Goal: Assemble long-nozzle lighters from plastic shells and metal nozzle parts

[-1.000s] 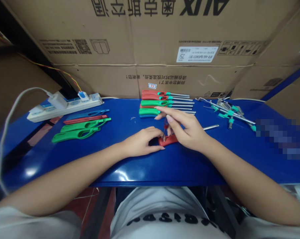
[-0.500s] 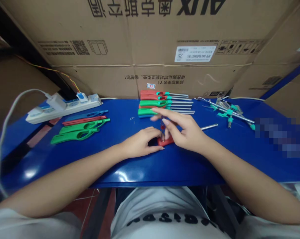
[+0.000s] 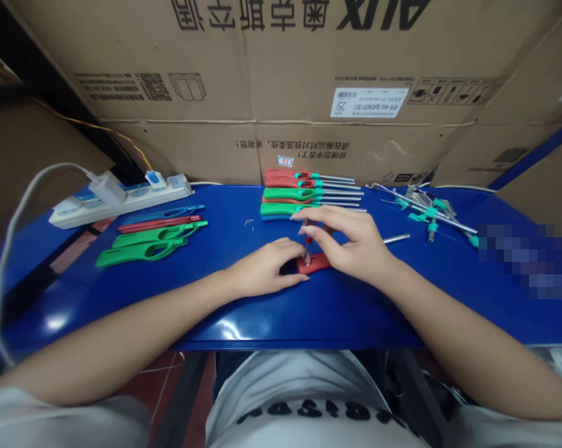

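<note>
A red long-necked lighter point(image 3: 320, 264) lies flat on the blue table point(image 3: 206, 298) in front of me. Its metal tube point(image 3: 397, 238) sticks out to the right beyond my right hand. My left hand point(image 3: 265, 269) steadies the handle end, thumb on the near side and index finger on the far side. Held near-upright in the fingers of my right hand point(image 3: 353, 241) is a small screwdriver point(image 3: 308, 239) with a dark red handle. Its shaft comes down on the lighter's handle end; the exact tip contact is hard to see. My right hand covers the lighter's middle.
Several assembled lighters point(image 3: 288, 193) line up behind my hands. Loose green shells point(image 3: 141, 253), with red and blue ones, lie at left near a power strip point(image 3: 136, 198). Metal tubes with teal parts point(image 3: 433, 211) are heaped at right. Tiny pins point(image 3: 248, 223) lie mid-table. A cardboard box point(image 3: 281, 106) stands behind.
My right hand has shifted and turned slightly about the screwdriver, showing more of the red handle. My left hand stays at the lighter's end. The whole view has moved a little.
</note>
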{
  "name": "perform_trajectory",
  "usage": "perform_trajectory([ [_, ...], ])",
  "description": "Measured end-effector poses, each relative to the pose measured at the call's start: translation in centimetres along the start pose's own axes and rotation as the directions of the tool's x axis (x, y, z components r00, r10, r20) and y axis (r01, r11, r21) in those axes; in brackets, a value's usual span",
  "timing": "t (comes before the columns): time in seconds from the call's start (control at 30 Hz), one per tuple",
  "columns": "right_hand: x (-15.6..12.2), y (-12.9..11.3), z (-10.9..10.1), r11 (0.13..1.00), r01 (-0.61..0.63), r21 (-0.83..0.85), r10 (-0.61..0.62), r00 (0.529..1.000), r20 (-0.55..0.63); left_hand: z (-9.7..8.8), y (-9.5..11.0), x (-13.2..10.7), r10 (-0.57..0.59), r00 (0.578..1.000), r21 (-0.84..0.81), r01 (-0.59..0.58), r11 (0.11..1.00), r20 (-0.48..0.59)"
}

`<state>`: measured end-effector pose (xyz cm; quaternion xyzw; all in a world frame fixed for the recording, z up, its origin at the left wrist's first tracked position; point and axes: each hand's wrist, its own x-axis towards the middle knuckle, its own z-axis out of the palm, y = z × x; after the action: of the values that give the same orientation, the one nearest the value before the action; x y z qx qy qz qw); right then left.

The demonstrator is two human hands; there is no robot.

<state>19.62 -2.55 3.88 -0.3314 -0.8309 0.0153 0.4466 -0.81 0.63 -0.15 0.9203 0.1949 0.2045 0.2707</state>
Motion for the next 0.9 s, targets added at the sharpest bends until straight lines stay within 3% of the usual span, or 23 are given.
perform_trajectory([
  [0.1,-0.13,0.01,-0.14,0.97,0.096,-0.224,-0.103,0.994,-0.021,0.1,-0.13,-0.05,0.012,1.0,0.004,-0.012,1.0,-0.006],
  [0.17,-0.2,-0.09,-0.11,0.955,0.118,-0.272,-0.121,0.993,0.007,0.1,-0.14,-0.06,0.014,1.0,0.008,-0.014,1.0,-0.011],
  [0.33,0.13,-0.5,-0.04,0.991,-0.068,0.119,0.058,0.995,0.085,0.03,-0.1,-0.06,0.011,1.0,0.024,-0.011,1.0,-0.013],
  [0.4,0.31,-0.52,-0.18,0.979,-0.099,0.18,0.087,0.993,0.073,0.07,-0.2,-0.1,0.013,1.0,0.028,-0.012,1.0,-0.014],
  [0.6,0.18,-0.34,-0.44,0.998,0.012,-0.056,-0.012,1.0,0.007,0.11,-0.3,-0.13,0.003,1.0,0.027,-0.003,1.0,-0.001],
  [0.73,0.14,-0.5,-0.45,0.984,-0.08,0.161,0.06,0.99,0.127,-0.02,-0.06,-0.02,0.021,1.0,0.015,-0.021,1.0,-0.002],
  [0.8,0.16,-0.48,-0.47,0.977,-0.081,0.198,0.058,0.991,0.116,-0.03,-0.03,-0.01,0.022,1.0,0.012,-0.022,1.0,-0.005],
  [0.9,0.03,-0.22,-0.46,0.997,0.049,-0.053,-0.05,0.999,-0.018,0.04,-0.12,-0.05,0.02,1.0,0.002,-0.02,1.0,-0.007],
])
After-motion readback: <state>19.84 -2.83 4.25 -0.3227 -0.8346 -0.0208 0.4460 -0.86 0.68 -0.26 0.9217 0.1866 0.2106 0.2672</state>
